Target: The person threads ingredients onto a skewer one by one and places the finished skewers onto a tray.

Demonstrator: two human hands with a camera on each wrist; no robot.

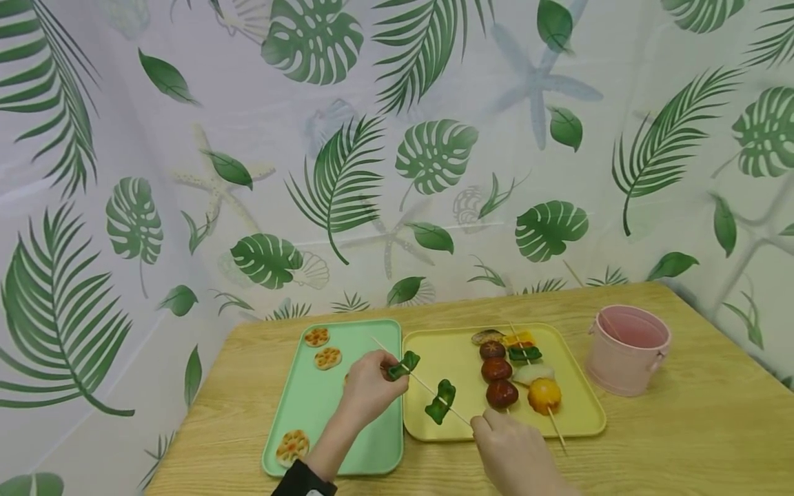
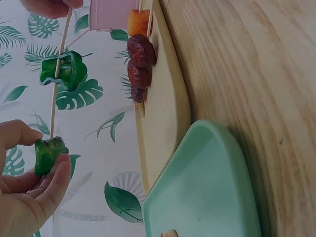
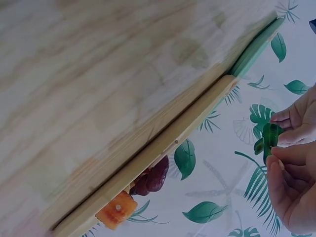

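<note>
My left hand (image 1: 372, 389) pinches a green pepper piece (image 2: 48, 154) on a thin wooden skewer (image 2: 53, 111), close to the skewer's far end. A second green pepper piece (image 1: 441, 401) is threaded farther down, between the hands. My right hand (image 1: 515, 451) grips the lower end of the skewer. The skewer slants in the air above the inner sides of a green tray (image 1: 347, 441) and a yellow tray (image 1: 434, 344). In the right wrist view, my right hand (image 3: 294, 190) shows its thumb and fingers around the stick.
On the yellow tray lie a skewer of brown mushroom-like pieces (image 1: 496, 370) and a mixed skewer with a corn piece (image 1: 544, 396). The green tray holds several round browned slices (image 1: 327, 357). A pink bucket (image 1: 626, 355) with thin sticks stands at right on the wooden table (image 1: 701, 441).
</note>
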